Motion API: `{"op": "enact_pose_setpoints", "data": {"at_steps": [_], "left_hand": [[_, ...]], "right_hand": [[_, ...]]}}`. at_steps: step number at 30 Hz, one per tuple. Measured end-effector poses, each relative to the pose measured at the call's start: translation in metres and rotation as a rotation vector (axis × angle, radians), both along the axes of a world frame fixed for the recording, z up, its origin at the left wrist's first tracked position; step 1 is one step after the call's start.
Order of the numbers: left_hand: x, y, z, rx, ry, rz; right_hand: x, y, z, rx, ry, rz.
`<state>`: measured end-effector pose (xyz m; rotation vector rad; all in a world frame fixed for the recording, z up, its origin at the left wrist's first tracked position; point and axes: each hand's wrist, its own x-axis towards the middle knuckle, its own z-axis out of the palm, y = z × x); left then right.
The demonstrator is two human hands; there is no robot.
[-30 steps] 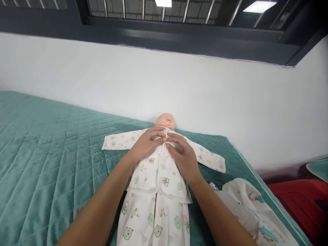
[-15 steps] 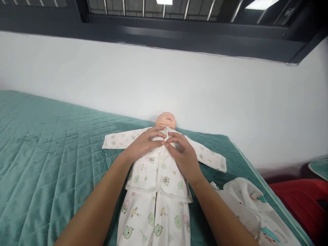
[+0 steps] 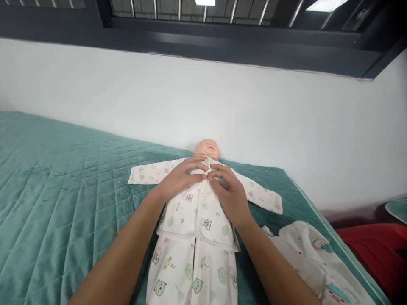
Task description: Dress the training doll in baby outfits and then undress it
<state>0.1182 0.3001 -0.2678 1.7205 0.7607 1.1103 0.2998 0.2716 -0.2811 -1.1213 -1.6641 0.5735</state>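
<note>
A baby doll [image 3: 206, 148] lies on its back, its head close to the wall. It wears a white patterned jacket [image 3: 187, 212] with long sleeves spread to both sides, and matching trousers [image 3: 213, 275]. My left hand [image 3: 182, 176] and my right hand [image 3: 227, 184] meet at the upper front opening of the jacket. Thumbs and fingertips of both hands pinch the two front edges there. A small button between the fingertips is mostly covered. Lower on the same front, another button [image 3: 202, 196] shows.
A green quilted cover [image 3: 79, 190] lies under the doll. White printed baby clothes [image 3: 305, 250] lie to the right, partly behind my right forearm. Beyond the bed's edge is a red object [image 3: 375, 250]. A white wall [image 3: 190, 97] and a dark window frame [image 3: 222, 44] stand behind.
Both hands stay at the same spot on the jacket front, with only slight finger movement. The whole view has shifted a few pixels.
</note>
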Motion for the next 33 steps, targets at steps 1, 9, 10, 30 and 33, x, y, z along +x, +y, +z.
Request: {"op": "enact_pose_setpoints", "data": {"at_steps": [1, 9, 10, 30, 33], "left_hand": [[-0.0002, 0.0000, 0.0001, 0.005, -0.004, -0.003], [-0.0018, 0.0008, 0.0013, -0.016, 0.029, 0.002], [-0.0017, 0.0010, 0.0012, -0.015, 0.032, 0.004], [-0.0043, 0.0035, -0.0018, -0.023, -0.001, -0.031], [-0.0034, 0.0028, -0.0013, -0.038, -0.009, -0.021]], "right_hand": [[-0.0002, -0.0002, 0.0002, 0.007, 0.001, -0.004], [-0.0011, -0.0013, 0.0015, 0.022, 0.021, -0.029], [-0.0010, -0.0013, 0.0014, 0.023, 0.021, -0.028], [-0.0016, -0.0015, 0.0010, 0.052, 0.033, -0.030], [-0.0008, -0.0013, 0.0007, 0.057, 0.022, -0.029]]}}
